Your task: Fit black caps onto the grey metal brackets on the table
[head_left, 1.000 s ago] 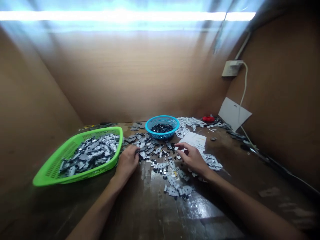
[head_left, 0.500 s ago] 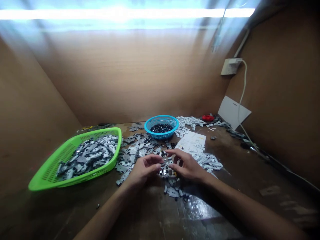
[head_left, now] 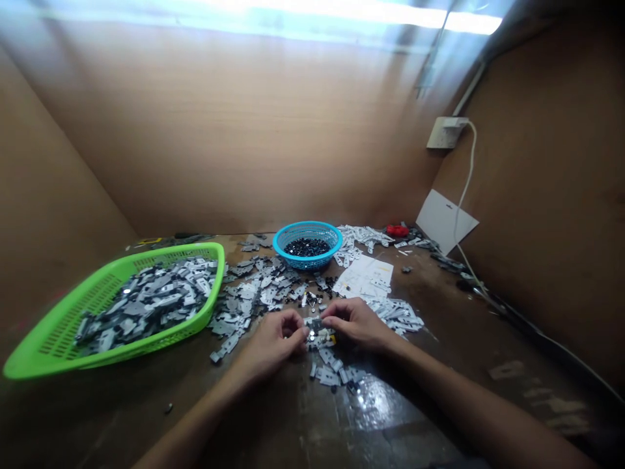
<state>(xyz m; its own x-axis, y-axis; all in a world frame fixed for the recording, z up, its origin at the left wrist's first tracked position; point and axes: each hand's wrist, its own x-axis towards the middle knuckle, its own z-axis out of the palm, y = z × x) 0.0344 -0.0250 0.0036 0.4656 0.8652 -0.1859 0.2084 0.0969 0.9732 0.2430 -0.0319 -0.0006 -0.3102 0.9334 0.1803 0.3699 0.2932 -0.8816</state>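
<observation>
The small grey-and-white part (head_left: 316,324) lies at the centre of the work, just between the fingertips, low on the surface. Its exact shape is too small to tell. The left hand (head_left: 277,343) and right hand (head_left: 354,324) are nearly closed, fingers curled inward and almost meeting over it, though whether either has firm hold cannot be told. Working tight to the fingertips suits a part this small, since loose grey pieces (head_left: 249,290) crowd around it and could be nudged aside. White strips (head_left: 396,312) lie at 2 o'clock. At 12 o'clock, a blue plastic basket (head_left: 307,264) holds small black pieces (head_left: 306,247), with a printed paper sheet (head_left: 364,277) at 1 o'clock. A green plastic basket (head_left: 170,253) heaped with grey parts (head_left: 146,303) sits at 10 o'clock. Farther out at 1 o'clock lies a red object (head_left: 397,230).
</observation>
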